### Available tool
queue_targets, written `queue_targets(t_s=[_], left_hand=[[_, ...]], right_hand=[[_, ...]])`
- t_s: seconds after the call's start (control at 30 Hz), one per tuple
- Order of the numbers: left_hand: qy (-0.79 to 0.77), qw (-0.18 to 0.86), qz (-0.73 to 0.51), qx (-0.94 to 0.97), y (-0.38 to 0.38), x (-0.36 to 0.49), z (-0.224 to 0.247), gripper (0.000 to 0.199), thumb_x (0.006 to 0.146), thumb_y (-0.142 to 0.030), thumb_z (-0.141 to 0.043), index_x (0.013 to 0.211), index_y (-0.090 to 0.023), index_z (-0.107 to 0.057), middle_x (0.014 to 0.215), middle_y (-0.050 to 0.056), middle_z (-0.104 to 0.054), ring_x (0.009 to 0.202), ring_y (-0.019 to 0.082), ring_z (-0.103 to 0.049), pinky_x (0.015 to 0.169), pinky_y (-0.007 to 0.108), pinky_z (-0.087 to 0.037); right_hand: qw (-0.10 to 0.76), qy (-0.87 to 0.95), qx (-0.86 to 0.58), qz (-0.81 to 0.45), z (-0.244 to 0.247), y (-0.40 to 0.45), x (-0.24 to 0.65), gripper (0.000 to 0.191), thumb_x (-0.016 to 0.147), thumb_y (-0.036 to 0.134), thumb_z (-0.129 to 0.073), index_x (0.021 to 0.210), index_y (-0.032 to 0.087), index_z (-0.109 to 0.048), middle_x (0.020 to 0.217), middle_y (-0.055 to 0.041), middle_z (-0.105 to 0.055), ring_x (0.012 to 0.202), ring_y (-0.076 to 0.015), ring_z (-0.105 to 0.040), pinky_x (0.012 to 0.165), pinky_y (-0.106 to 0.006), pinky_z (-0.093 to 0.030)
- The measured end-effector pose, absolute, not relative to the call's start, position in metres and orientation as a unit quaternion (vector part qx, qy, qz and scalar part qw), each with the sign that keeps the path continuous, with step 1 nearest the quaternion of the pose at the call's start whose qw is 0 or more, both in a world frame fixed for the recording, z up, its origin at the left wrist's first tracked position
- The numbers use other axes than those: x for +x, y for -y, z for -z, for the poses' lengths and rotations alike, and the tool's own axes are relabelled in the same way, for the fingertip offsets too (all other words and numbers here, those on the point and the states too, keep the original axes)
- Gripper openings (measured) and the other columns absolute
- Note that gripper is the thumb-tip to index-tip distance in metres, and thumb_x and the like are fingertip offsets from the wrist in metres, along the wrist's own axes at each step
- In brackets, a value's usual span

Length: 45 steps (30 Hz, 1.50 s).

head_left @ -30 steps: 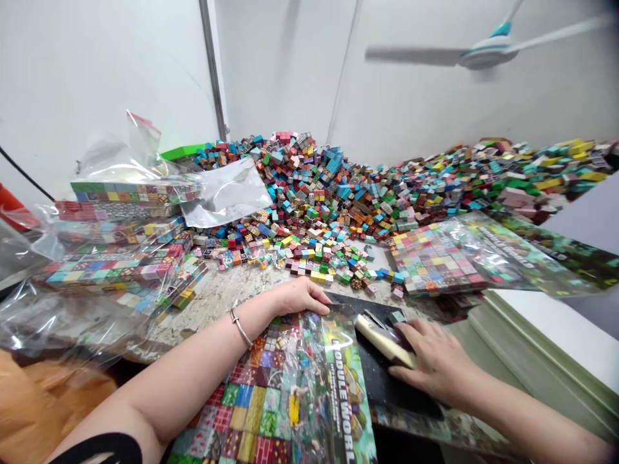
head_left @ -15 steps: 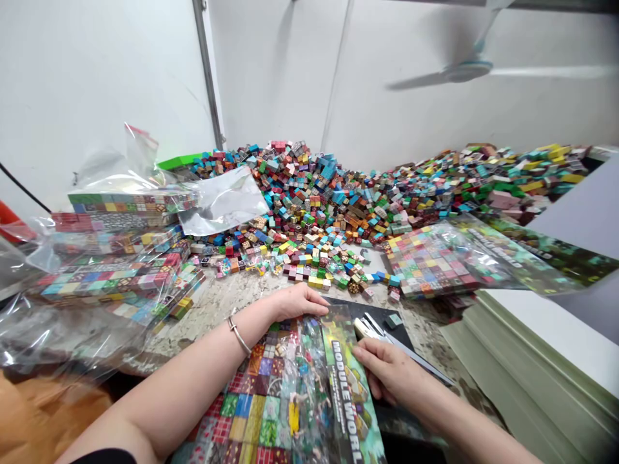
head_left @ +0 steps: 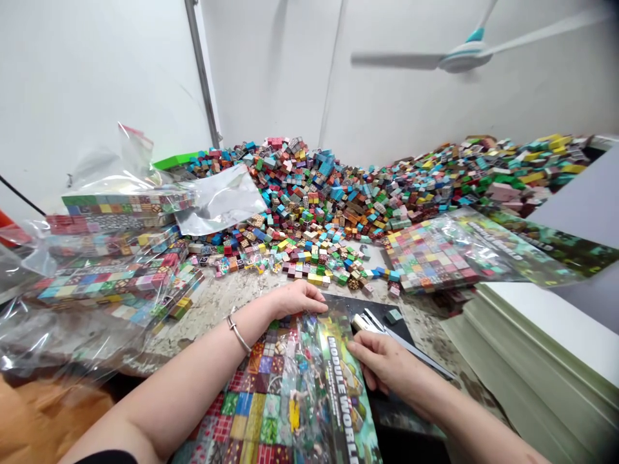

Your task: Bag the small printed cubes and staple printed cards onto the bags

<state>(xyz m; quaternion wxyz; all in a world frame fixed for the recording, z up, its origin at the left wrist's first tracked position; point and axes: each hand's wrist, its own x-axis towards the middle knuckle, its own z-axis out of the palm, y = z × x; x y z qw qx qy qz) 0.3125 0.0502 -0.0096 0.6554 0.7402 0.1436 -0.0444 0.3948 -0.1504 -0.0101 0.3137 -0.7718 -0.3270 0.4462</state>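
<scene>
A clear plastic bag [head_left: 271,393] packed with colourful printed block cubes lies in front of me, a green "MODULE WORLD" header card [head_left: 344,396] along its right side. My left hand [head_left: 300,298] grips the far end of the bag beside the card's top corner, fingers closed. My right hand [head_left: 380,359] pinches the card's right edge between thumb and fingers. Just beyond my right hand, a silver stapler [head_left: 396,338] rests on a black board [head_left: 341,301], partly hidden by the hand. A small grey-green cube [head_left: 393,316] sits near it.
Loose block cubes [head_left: 314,200] form a large heap along the wall. Filled bags [head_left: 111,277] are stacked on the left. Another carded bag [head_left: 430,251] lies at right, above a pale green folded stack [head_left: 532,361]. A fan [head_left: 464,58] hangs above.
The header card and my right hand have shifted slightly left in view. Both hands keep their hold. The fan blades have turned.
</scene>
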Motion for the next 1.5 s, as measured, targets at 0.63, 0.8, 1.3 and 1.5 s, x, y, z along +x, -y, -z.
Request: queue_targets(t_s=[0.63,0.8,1.3,1.5], left_hand=[[-0.165,0.645,0.034,0.745,-0.048,0.314,0.008,0.027,0.053,-0.037,-0.072,0.058,-0.013,-0.061,0.050,-0.005,-0.051,0.046,0.006,-0.037,0.049,0.022,-0.027],[-0.164,0.647,0.031,0.744,-0.049,0.314,0.010,0.025,0.054,-0.035,-0.071,0.060,-0.013,-0.062,0.052,-0.004,-0.053,0.047,0.007,-0.039,0.050,0.022,-0.030],[-0.167,0.656,0.038,0.735,-0.052,0.316,0.016,0.026,0.050,-0.036,-0.074,0.060,-0.013,-0.065,0.052,-0.004,-0.054,0.048,0.007,-0.040,0.049,0.021,-0.030],[-0.160,0.664,0.036,0.729,-0.053,0.316,0.017,0.020,0.052,-0.031,-0.071,0.060,-0.013,-0.064,0.051,-0.005,-0.053,0.047,0.006,-0.039,0.049,0.021,-0.029]], right_hand=[[0.042,0.506,-0.859,-0.071,0.025,0.213,0.462,0.053,0.069,0.042,-0.057,0.110,0.009,-0.053,0.104,-0.0187,-0.056,0.096,-0.0306,-0.052,0.084,-0.040,-0.041],[0.092,0.472,-0.856,-0.191,-0.007,0.212,0.459,0.035,0.068,0.030,-0.050,0.099,0.017,-0.057,0.096,-0.0103,-0.062,0.086,-0.0248,-0.058,0.075,-0.033,-0.045],[0.091,0.447,-0.817,-0.354,-0.062,0.172,0.446,0.025,0.054,0.020,-0.052,0.075,0.025,-0.065,0.062,0.0021,-0.060,0.058,-0.0162,-0.053,0.045,-0.022,-0.032],[0.040,0.462,-0.794,-0.394,-0.063,0.152,0.450,0.029,0.052,0.016,-0.047,0.075,0.024,-0.063,0.059,0.0046,-0.052,0.055,-0.0124,-0.045,0.046,-0.023,-0.026]])
